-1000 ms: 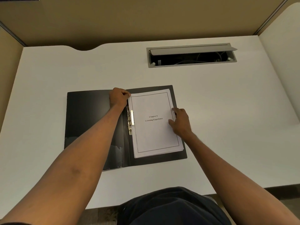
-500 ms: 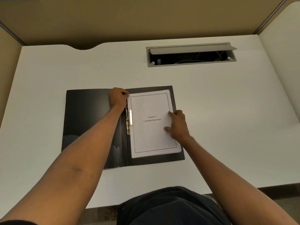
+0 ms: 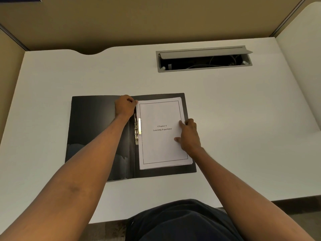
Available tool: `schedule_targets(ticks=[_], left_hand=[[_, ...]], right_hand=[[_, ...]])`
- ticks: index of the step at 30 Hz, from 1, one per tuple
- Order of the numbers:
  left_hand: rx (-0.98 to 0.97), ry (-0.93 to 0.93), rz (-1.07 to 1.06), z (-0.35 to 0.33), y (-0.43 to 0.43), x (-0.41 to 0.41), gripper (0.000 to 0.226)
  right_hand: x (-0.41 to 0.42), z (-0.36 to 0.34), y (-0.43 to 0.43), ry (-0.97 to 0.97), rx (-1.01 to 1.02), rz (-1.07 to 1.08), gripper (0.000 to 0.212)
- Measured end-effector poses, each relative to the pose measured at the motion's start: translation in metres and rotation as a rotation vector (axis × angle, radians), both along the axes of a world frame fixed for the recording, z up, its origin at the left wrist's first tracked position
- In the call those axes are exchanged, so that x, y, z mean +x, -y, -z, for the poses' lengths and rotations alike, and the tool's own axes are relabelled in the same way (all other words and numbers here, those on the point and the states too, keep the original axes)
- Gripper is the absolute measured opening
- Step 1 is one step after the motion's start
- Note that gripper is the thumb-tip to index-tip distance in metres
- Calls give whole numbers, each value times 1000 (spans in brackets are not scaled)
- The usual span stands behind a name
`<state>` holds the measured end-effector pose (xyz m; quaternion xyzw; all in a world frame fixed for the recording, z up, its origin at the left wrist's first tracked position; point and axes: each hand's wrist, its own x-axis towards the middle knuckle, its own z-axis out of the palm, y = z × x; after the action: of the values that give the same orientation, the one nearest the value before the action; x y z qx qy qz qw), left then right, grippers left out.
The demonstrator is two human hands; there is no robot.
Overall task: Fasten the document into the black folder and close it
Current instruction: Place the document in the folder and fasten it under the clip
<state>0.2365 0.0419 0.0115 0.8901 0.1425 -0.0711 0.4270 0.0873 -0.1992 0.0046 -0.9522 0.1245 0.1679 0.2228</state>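
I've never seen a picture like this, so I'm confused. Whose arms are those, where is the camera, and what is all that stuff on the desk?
The camera sits on a person's head and looks down, so the two bare arms are that person's own. There is only this one view. On the white desk lies an open black folder. A stack of paper, the document, rests on its right half; the front page says "Chapter 6 Learning Experience". A shiny metal clip runs along the fold, at the paper's left edge. The left hand is at the paper's top left corner, fingers curled there. The right hand rests flat on the right side of the page, holding nothing. The grey slot further back has cables inside.
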Motion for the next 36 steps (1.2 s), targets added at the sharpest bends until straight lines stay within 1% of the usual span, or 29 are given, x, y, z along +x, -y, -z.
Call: schedule_targets(ticks=[3,6,9,11,15,18,23,26,31,36], left_hand=[[50,-113,18,0,-7,-5,40],[90,-225,55,-2,-9,-13,36],[91,-272,46,-3,-9,-22,38],[61,-286,24,-5,-8,-27,36],[9,-293,-10,-14,-5,-34,21],[-19,-255,-25,-21,-3,-40,21],[-178,-190,-84,-29,-1,-56,25],[-249,-176,-126,-27,-5,-67,23],[-382,-209,-195,-22,-15,-88,20],[-448,-281,-207,-20,-22,-114,4]], right_hand=[[1,-1,-2,-8,-25,-11,82],[2,-2,-3,-19,-39,-16,81],[2,-2,-4,-20,-56,-28,79],[3,-2,-5,-21,-72,-38,78],[3,-2,-6,-20,-91,-43,78],[3,-2,-6,-17,-95,-43,78],[3,-2,-6,-12,-100,-48,78],[4,-4,-7,-13,-105,-46,77],[4,-5,-7,-22,-110,-51,78],[4,-6,-6,-23,-114,-57,77]])
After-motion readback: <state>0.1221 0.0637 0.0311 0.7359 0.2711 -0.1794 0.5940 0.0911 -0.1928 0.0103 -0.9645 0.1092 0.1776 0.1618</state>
